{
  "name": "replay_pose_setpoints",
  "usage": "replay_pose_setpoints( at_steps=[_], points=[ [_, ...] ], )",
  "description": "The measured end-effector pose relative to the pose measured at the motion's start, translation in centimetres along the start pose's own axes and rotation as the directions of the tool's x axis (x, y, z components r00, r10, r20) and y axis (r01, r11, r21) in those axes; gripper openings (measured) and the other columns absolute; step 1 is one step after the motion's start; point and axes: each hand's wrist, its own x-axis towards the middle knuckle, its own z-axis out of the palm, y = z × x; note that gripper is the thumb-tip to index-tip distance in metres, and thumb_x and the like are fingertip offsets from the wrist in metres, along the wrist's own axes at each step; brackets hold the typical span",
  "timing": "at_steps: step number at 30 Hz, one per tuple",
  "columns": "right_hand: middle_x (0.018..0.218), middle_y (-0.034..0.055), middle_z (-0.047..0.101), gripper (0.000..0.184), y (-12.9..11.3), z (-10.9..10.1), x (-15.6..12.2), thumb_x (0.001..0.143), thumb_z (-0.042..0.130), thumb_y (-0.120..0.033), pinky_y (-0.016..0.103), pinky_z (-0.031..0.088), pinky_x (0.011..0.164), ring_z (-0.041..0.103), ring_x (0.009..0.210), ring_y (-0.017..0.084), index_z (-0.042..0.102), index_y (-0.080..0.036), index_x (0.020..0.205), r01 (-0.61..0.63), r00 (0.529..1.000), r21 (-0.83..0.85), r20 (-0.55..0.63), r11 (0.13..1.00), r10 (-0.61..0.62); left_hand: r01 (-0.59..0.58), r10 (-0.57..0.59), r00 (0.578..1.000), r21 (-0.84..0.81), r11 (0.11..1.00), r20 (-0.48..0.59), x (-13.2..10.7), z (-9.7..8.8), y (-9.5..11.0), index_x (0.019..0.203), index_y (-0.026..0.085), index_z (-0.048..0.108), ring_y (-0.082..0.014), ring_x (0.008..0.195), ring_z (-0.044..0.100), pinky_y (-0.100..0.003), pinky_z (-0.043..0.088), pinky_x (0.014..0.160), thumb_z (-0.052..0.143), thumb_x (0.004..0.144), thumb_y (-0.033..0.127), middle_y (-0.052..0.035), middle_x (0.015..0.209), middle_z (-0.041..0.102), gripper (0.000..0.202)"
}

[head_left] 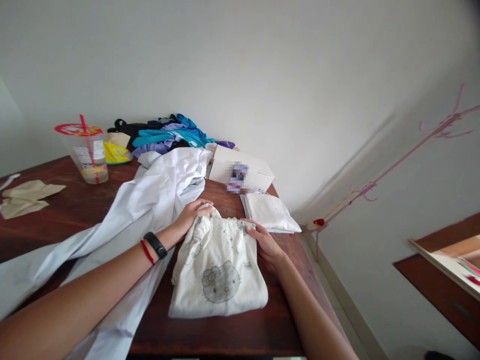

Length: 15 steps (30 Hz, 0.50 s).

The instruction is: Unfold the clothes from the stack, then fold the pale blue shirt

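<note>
A folded white garment with grey cartoon cat prints (pixel 232 255) lies on the dark wooden table (pixel 217 342) in front of me. My left hand (pixel 193 215) grips its far left corner, fingers curled over the cloth. At the far right corner, my right hand (pixel 262 240) pinches the edge, thumb on top and fingers mostly hidden behind. Just beyond the right hand is a folded white cloth (pixel 270 212). A long white garment (pixel 157 195) stretches loosely under and beside my left forearm.
A white box (pixel 257 172) stands behind the folded cloth. A heap of blue, purple and black clothes (pixel 168 135) sits against the wall. Left are a plastic cup with a straw (pixel 90 155), a yellow packet (pixel 116 153) and a beige napkin (pixel 28 197). A pink coat rack (pixel 390 172) leans across the right.
</note>
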Motion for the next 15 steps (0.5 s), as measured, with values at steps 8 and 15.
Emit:
replay_pose_setpoints(
  at_steps=[8,15],
  points=[
    [0.11,0.0058,0.076,0.045,0.25,-0.12,0.14,0.083,0.082,-0.036,0.031,0.054,0.086,0.071,0.094,0.02,0.07,-0.021,0.123,0.009,1.0,-0.016,-0.011,1.0,-0.009,0.002,-0.002,1.0,-0.013,1.0,-0.028,0.17,0.04,-0.26,0.1,0.015,0.07,-0.0225,0.088,0.061,-0.031,0.042,0.081,0.081,0.073,0.046,-0.0034,0.089,0.07,0.043],
    [0.108,0.004,0.076,0.044,0.26,-0.27,0.19,0.079,0.085,-0.038,0.032,0.053,0.088,0.07,0.093,0.02,0.073,-0.024,0.12,0.007,1.0,-0.007,-0.017,1.0,-0.007,0.033,-0.034,0.999,-0.134,0.99,-0.01,0.58,0.03,-0.58,0.095,0.017,0.066,-0.0197,0.084,0.061,-0.031,0.045,0.083,0.083,0.069,0.053,-0.0012,0.088,0.067,0.048]
  ],
)
